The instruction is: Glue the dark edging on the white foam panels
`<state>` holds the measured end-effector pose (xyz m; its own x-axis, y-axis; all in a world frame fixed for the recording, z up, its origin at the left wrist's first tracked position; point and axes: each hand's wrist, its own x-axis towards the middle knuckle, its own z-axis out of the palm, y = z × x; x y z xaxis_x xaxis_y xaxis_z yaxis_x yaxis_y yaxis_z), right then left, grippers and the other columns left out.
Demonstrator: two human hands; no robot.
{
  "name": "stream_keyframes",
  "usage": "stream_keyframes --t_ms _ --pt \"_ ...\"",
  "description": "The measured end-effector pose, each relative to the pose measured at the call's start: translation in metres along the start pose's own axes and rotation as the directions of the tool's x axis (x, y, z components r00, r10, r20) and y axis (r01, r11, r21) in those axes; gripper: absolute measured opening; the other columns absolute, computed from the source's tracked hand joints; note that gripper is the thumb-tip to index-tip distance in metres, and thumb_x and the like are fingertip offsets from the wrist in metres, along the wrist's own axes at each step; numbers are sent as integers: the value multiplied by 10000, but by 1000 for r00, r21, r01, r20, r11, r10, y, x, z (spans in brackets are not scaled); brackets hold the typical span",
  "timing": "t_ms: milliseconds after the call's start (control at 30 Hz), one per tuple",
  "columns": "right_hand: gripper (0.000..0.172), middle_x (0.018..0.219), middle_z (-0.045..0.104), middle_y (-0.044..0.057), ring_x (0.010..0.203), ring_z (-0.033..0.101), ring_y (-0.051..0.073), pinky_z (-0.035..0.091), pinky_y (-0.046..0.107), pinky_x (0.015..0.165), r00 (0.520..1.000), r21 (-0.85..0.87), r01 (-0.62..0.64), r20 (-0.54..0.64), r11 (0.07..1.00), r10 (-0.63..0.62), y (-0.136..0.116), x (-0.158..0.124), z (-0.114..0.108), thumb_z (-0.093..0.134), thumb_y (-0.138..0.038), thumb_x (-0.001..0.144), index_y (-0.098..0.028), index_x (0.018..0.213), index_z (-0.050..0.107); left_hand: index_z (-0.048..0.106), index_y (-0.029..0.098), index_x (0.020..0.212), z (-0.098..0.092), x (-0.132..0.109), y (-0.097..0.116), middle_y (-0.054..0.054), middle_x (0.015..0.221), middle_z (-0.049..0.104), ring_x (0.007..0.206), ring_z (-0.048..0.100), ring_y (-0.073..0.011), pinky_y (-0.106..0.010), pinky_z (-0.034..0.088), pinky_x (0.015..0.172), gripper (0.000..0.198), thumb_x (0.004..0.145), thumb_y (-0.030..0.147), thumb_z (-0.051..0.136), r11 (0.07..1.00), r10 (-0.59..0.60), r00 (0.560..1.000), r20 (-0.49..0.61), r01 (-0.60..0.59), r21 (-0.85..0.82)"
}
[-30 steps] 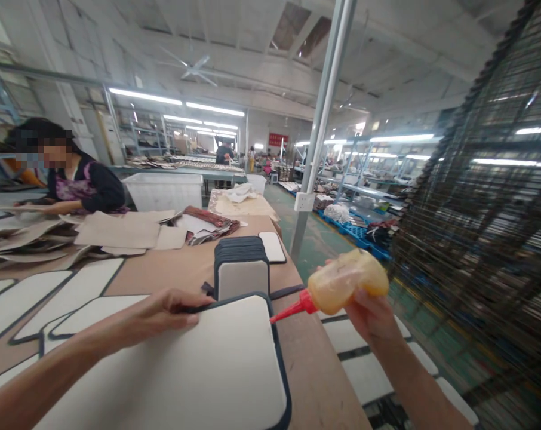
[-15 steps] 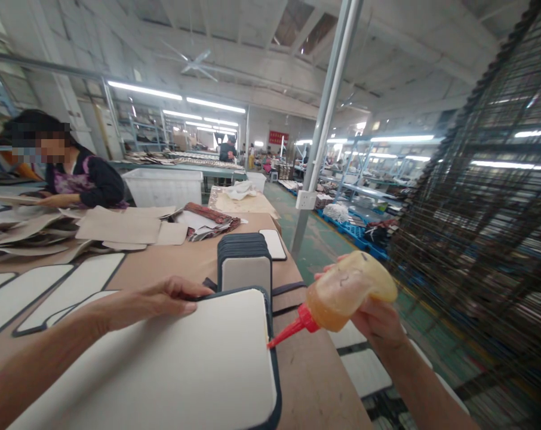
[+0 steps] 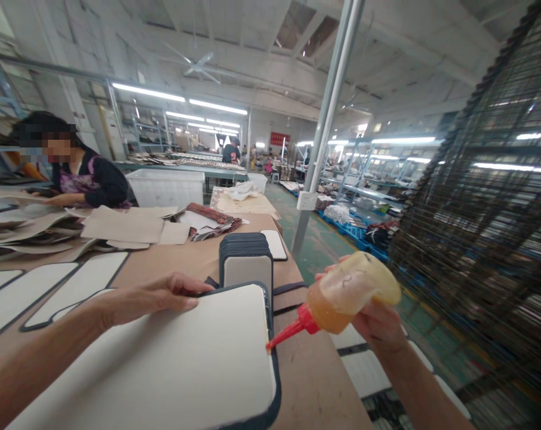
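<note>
With twelve o'clock straight ahead of you, the white panel [image 3: 176, 370] lay directly before you at six o'clock, its rounded corners bordered by dark edging [image 3: 277, 382]. Your left hand [image 3: 169, 294] was closed on the panel's far edge, thumb over the white face and the other fingers partly hidden. Your right hand [image 3: 378, 319] was wrapped around a soft, translucent squeeze bottle [image 3: 342, 292], which stood off to the panel's two o'clock, tipped over so that its red nozzle [image 3: 292, 332] pointed down toward eight o'clock. The nozzle's tip met the panel's right-hand border, at about three o'clock on the panel — whether it touched or hung just above, you could not have told from this view. Amber liquid filled the lower part of the bottle, and a thin yellowish line showed along the border beyond the tip. Just past the panel, at twelve o'clock, stood a stack of smaller dark-edged panels [image 3: 247, 267] on the brown table [image 3: 317, 376], with one small panel [image 3: 276, 245] lying behind it at one o'clock. More dark-edged panels [image 3: 33, 292] lay flat at nine to ten o'clock — and farther off, at ten, a co-worker [image 3: 94, 179] sat behind loose beige sheets [image 3: 122, 226].
</note>
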<state>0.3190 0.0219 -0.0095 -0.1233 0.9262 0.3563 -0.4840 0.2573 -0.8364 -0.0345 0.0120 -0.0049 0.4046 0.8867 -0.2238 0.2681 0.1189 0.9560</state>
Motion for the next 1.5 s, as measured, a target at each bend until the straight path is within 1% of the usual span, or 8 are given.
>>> stream_keyframes --t_ms 133,300,533,700,933,1133,1267,1500 --pt "538 908 729 96 983 661 395 518 575 863 1000 16 -20 3 1000 20 -1 -7 0 831 -318 507 -272 1016 663 706 189 1105 -1 -1 -2 -1 1025 751 943 693 -198 -252 512 833 392 739 294 612 1000 -20 999 30 20 4" --pt "509 959 726 77 1010 655 376 508 555 889 999 45 -29 -27 999 30 -3 -15 6 820 -307 546 -271 1026 655 741 232 1006 1 -4 3 1 972 759 869 713 -177 -243 526 781 327 705 291 630 999 -29 1000 -7 29 -18" --pt "591 993 724 81 1044 644 363 493 541 927 998 29 -22 -55 999 23 0 -21 -7 852 -364 516 -272 1063 650 744 225 971 1 -7 -1 12 973 754 828 718 -164 -209 531 734 319 676 293 645 994 -74 996 -43 70 -84" --pt "563 1019 724 95 1060 640 359 486 546 947 995 3 55 -83 999 -54 2 -30 -6 840 -304 587 -273 1111 634 695 191 1052 -10 -4 -26 40 955 758 883 698 -150 -199 509 744 377 691 262 613 985 -96 975 -200 65 -161" --pt "658 1148 687 118 1148 580 391 432 594 997 948 17 237 -222 971 -227 14 -38 3 862 -338 607 -255 1204 599 714 244 1031 -10 0 -37 25 972 761 921 698 -180 -224 516 751 363 688 340 642 971 -108 972 -210 58 -230" --pt "551 1156 683 116 1078 627 364 425 575 1003 904 -65 350 -238 934 -355 30 -40 -8 821 -266 679 -248 1189 611 687 273 1121 -2 3 -44 45 970 767 905 709 -181 -204 527 721 467 672 385 748 920 -129 976 -175 52 -388" --pt "511 1126 694 97 1028 649 336 454 537 979 893 -82 357 -262 930 -366 31 -38 -4 822 -268 674 -250 1148 632 676 227 1162 6 5 -45 -37 989 770 837 721 -186 -203 556 683 566 638 389 819 889 -174 958 -226 54 -454" --pt "491 997 724 56 889 676 287 512 469 905 866 -80 377 -324 923 -382 30 -36 8 836 -266 633 -230 1090 660 608 215 1257 16 10 -49 -57 1027 759 840 714 -171 -196 546 653 571 728 367 762 883 -147 966 -212 32 -468"
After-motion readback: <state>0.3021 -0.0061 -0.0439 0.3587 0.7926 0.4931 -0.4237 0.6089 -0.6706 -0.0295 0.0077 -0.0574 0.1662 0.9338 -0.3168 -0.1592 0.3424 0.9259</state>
